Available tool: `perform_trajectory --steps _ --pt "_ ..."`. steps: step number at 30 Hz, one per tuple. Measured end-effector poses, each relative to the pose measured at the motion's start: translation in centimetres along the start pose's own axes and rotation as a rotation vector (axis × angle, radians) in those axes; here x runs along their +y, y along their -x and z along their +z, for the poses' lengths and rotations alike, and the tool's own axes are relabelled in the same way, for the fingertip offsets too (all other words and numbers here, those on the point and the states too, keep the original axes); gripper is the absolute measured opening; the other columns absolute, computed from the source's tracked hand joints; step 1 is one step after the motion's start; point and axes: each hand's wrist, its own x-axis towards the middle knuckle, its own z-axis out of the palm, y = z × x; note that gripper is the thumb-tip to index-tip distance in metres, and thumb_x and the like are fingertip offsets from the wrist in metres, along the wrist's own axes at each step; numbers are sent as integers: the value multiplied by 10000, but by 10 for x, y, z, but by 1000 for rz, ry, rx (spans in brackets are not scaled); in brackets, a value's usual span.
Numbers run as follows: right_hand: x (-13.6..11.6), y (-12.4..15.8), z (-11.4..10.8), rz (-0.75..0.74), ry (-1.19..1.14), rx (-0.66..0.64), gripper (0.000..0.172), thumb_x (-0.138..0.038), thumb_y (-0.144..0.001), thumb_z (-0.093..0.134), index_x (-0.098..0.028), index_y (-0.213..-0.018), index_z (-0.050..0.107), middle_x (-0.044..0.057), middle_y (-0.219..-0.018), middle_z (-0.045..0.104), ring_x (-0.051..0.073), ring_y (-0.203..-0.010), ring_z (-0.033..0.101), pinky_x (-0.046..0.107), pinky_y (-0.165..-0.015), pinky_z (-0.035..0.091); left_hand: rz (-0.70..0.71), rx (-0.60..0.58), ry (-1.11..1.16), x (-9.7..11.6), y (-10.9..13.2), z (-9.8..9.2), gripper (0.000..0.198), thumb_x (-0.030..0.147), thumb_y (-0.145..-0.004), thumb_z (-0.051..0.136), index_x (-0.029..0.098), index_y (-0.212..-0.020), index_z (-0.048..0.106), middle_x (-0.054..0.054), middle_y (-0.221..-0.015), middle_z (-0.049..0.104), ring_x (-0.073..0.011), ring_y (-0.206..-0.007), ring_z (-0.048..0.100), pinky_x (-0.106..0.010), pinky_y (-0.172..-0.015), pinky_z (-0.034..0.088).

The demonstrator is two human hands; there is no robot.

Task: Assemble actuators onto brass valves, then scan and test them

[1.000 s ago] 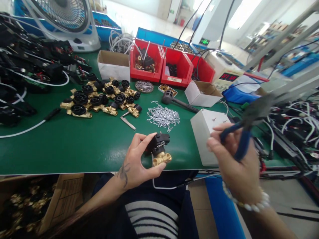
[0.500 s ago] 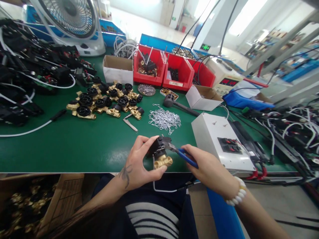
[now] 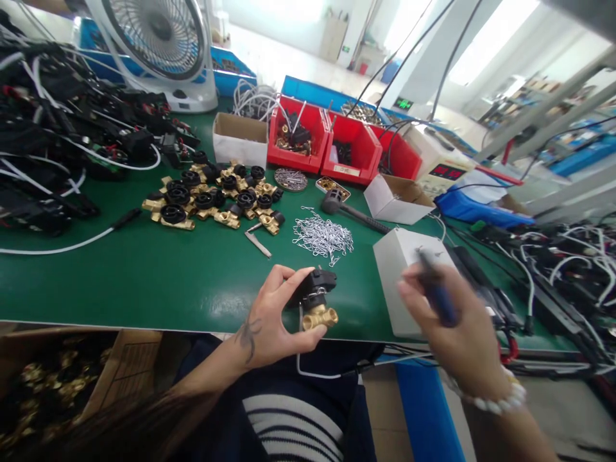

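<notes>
My left hand is closed around a brass valve with a black actuator near the table's front edge. A wire clip shows at the joint between the black part and the brass body, and a white cable hangs from the assembly. Off to the right, my right hand grips blue-handled pliers in front of the grey box; motion smears both. Beyond my left hand lies a pile of wire clips. A small bent metal tool rests left of that pile.
Several brass valves with black caps lie at the back left. A black mallet lies before the red bins. The grey switch box stands at right. Cabled black units heap up far left, beside a fan.
The pliers have come away from the wire clip on the valve. My right hand has moved right with them, over the grey box's front. My left hand still holds the valve.
</notes>
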Motion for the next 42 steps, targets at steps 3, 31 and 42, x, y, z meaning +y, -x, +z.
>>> perform_trajectory --steps 3,31,42 --pt "-2 3 5 -5 -101 301 101 -222 -883 584 -253 -938 505 -10 -786 522 163 -672 550 293 -615 474 -3 -5 1 1 0 -1 718 323 -715 726 208 -1378 477 -74 -1117 497 -224 -1003 543 -407 -917 534" --pt "1 4 3 -43 126 -236 87 -195 -836 571 -222 -913 602 6 -716 620 168 -605 593 283 -563 473 44 6 -13 -2 0 2 694 300 -709 732 165 -1349 496 -71 -1102 490 -204 -997 539 -346 -908 520" --pt "-3 1 3 -57 142 -146 59 -202 -860 541 -223 -890 587 16 -745 628 163 -610 600 271 -544 450 53 14 -18 -3 1 2 704 302 -710 725 173 -1361 491 -66 -1113 493 -203 -1015 538 -335 -935 504"
